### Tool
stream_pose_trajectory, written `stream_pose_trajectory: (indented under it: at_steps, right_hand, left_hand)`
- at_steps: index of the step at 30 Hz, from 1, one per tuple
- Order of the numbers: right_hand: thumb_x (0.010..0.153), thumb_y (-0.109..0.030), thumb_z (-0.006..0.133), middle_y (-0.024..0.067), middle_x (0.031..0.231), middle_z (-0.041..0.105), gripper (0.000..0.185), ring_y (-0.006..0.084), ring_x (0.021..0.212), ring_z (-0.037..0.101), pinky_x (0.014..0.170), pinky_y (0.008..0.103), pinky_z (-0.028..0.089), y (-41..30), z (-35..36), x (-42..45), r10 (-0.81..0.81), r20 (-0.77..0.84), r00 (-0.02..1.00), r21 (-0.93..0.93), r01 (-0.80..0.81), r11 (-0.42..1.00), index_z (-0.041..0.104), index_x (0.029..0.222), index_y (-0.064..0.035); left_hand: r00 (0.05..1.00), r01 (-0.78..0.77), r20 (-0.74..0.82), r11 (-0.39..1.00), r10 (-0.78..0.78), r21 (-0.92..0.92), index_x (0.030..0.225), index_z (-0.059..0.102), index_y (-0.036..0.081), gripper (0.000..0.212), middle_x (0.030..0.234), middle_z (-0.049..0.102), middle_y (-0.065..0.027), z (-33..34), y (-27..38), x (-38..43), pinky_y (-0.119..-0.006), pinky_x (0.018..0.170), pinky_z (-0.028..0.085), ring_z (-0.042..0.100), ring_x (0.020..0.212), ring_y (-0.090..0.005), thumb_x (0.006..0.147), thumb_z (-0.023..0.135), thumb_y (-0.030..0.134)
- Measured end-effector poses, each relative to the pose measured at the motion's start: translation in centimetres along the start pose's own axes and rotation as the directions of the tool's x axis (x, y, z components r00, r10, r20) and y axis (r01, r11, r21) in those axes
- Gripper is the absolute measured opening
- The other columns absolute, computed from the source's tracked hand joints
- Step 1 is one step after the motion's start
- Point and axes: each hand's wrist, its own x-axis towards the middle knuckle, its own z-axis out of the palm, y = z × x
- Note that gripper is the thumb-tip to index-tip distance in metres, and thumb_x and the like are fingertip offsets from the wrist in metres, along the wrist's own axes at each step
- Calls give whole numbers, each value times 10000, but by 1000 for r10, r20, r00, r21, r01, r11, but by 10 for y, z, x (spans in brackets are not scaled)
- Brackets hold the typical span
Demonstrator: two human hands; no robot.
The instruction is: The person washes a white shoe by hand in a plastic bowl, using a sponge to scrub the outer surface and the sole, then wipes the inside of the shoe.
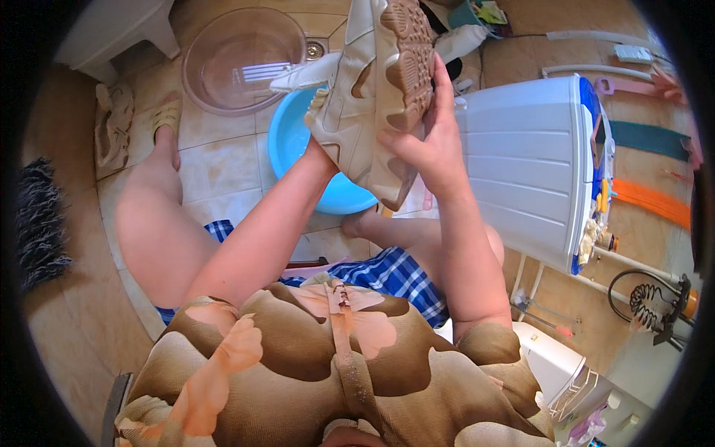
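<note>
Above a blue plastic basin (287,139) with water in it, a light-coloured chunky sneaker (357,112) is held up on its side, its brown treaded sole facing right. My right hand (427,148) grips the sole's edge, thumb on the near side and fingers around the far side. My left forearm (268,218) reaches up to the shoe's left side; the left hand itself is hidden by or inside the shoe, so its grasp cannot be seen. A pale flap, perhaps the tongue (310,72), sticks out leftward.
A brownish translucent basin (195,61) stands beside a floor drain (315,50). A white plastic stool (125,33) is upper left, with a sandal (114,128) below it. A white-and-blue appliance (519,162) stands right, near a white bottle (466,42). A dark shaggy mat (42,223) lies left.
</note>
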Motion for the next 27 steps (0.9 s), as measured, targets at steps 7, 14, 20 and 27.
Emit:
stream_pose_trajectory:
  at_steps: [7,14,20,27]
  right_hand:
    - [587,-97,765,123,1416,435,1145,236,1295,442,1088,359,348,7,10,-4,-11,105,994,-116,23,993,145,1549,-101]
    - [571,-135,768,149,1329,525,1130,255,1188,542,1030,359,422,11,8,-3,36,63,997,-89,-30,996,181,1535,-81]
    - [574,-77,749,125,1354,485,1110,252,1221,509,1045,379,413,2,-2,-8,24,21,999,7,-24,1000,194,1535,-92]
    - [587,-100,750,108,1405,446,1120,252,1272,462,1066,380,379,-10,-18,-5,-40,-66,997,-89,35,995,171,1546,-101]
  left_hand:
    - [999,-46,23,996,48,-71,1494,319,90,494,1467,432,-90,18,3,-10,-371,1115,395,465,1314,-231,1048,395,289]
    - [1000,-12,15,1000,12,-6,1499,308,90,537,1502,398,-89,26,1,-14,-401,1136,365,434,1347,-243,1040,386,359]
    - [996,-39,78,999,37,24,1468,373,89,547,1442,470,-110,10,-12,-20,-398,1083,417,498,1279,-246,1022,417,403]
    - [892,451,-179,836,-415,314,1129,645,110,291,983,689,-76,18,-15,-42,-327,619,564,667,826,-184,893,647,280]
